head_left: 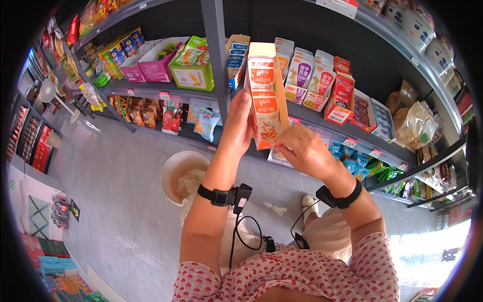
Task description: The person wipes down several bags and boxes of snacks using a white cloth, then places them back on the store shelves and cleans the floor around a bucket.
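Note:
An open orange display box [283, 102] of small snack packets [266, 109] is held up in front of the shelf, tilted towards me. My left hand [237, 122] grips its left side, the thumb lying along the wall and the other fingers hidden behind. At the lower front right corner, the fingertips of my right hand [307, 149] pinch the box's edge. The packets stand one behind another inside, printed sides facing me. Behind the box, the grey shelf [305, 111] bears white-and-purple snack packs [300, 71] and a red display box [340, 94].
On the floor to the left stands a white bucket [168, 177] with a cloth in it. A grey shelf post [215, 56] rises left of the box. Green [192, 77] and magenta cartons [156, 70] sit beyond it. Black cables [236, 234] hang from my wrist straps.

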Demonstrator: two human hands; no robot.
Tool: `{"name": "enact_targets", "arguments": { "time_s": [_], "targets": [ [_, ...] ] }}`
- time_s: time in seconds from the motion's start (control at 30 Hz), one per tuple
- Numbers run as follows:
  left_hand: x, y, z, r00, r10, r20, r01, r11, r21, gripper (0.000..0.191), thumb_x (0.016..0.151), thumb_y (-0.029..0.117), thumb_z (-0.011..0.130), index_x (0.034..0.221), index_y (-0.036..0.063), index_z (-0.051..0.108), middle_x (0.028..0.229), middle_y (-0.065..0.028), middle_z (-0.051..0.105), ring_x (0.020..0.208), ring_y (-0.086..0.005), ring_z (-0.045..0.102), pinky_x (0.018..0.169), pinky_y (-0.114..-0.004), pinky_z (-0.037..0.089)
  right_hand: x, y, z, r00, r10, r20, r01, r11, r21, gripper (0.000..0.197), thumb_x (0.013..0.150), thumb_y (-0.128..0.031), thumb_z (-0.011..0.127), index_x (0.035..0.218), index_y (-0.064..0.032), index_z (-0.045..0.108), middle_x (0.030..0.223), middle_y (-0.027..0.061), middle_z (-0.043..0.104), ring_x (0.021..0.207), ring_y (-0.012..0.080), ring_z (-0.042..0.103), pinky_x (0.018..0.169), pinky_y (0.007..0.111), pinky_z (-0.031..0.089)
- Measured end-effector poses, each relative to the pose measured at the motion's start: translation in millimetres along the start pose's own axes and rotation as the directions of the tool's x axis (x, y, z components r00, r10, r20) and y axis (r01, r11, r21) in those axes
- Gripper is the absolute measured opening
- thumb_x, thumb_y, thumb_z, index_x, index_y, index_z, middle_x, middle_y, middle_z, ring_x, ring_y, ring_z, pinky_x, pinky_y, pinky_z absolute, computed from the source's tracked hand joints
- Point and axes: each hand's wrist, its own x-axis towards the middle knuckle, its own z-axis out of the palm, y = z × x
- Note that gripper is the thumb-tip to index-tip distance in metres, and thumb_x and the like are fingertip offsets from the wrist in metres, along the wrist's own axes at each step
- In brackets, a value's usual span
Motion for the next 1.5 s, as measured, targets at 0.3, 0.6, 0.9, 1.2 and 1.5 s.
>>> {"name": "enact_targets", "arguments": {
  "time_s": [0.3,0.6,0.9,1.2,1.5],
  "targets": [
    [-9.6,6.6,-10.2,0.984,-0.003,-0.180,0.025,0.992,0.122,0.077,0.100,0.057,0.036,0.153,0.0043,0.016,0.159,-0.0106,0.016,0.143,-0.0295,0.027,0.113,-0.048,0.032,76.0,33.6,25.4,0.968,-0.029,-0.249,-0.011,0.988,-0.155,0.020,0.078,-0.004,0.070,0.095,-0.0014,0.061,0.085,0.0134,0.061,0.082,0.0338,0.060,0.070,0.042,0.050],
    [-11.6,2.6,-20.5,0.971,-0.035,-0.235,0.067,0.989,0.133,0.069,0.101,0.047,0.046,0.150,0.0043,0.024,0.153,-0.0147,0.028,0.138,-0.0295,0.036,0.111,-0.047,0.035,107.7,83.4,72.8,0.973,0.037,-0.227,-0.119,0.926,-0.359,0.023,0.076,-0.005,0.067,0.098,-0.0020,0.062,0.094,0.0131,0.065,0.090,0.0323,0.061,0.077,0.040,0.053],
    [8.0,-7.3,-32.4,0.973,-0.013,-0.232,0.047,0.989,0.142,0.063,0.100,0.038,0.053,0.148,0.0047,0.030,0.151,-0.0135,0.034,0.135,-0.0275,0.040,0.109,-0.045,0.036,103.6,74.2,61.0,0.968,0.069,-0.241,-0.170,0.886,-0.431,0.023,0.076,-0.005,0.066,0.099,-0.0033,0.061,0.090,0.0129,0.062,0.088,0.0318,0.061,0.072,0.040,0.053],
    [83.5,-39.6,-91.5,0.838,0.518,0.170,-0.385,0.341,0.858,0.037,0.092,0.028,0.059,0.113,-0.0031,0.062,0.117,-0.0131,0.062,0.111,-0.0281,0.057,0.100,-0.039,0.040,95.1,60.6,20.0,0.949,-0.009,-0.314,-0.068,0.970,-0.234,0.033,0.063,-0.010,0.070,0.094,-0.0049,0.059,0.089,0.0149,0.060,0.090,0.0352,0.059,0.075,0.044,0.050],
    [148.2,-71.0,-100.9,0.929,0.332,0.166,-0.259,0.259,0.931,0.041,0.096,0.018,0.053,0.129,-0.0066,0.048,0.126,-0.0205,0.057,0.115,-0.0279,0.055,0.101,-0.039,0.042,55.5,59.4,9.8,0.937,-0.005,-0.349,-0.113,0.941,-0.319,0.017,0.070,-0.016,0.064,0.080,-0.0018,0.061,0.082,0.0150,0.062,0.081,0.0351,0.063,0.070,0.041,0.053]
  ]
}}
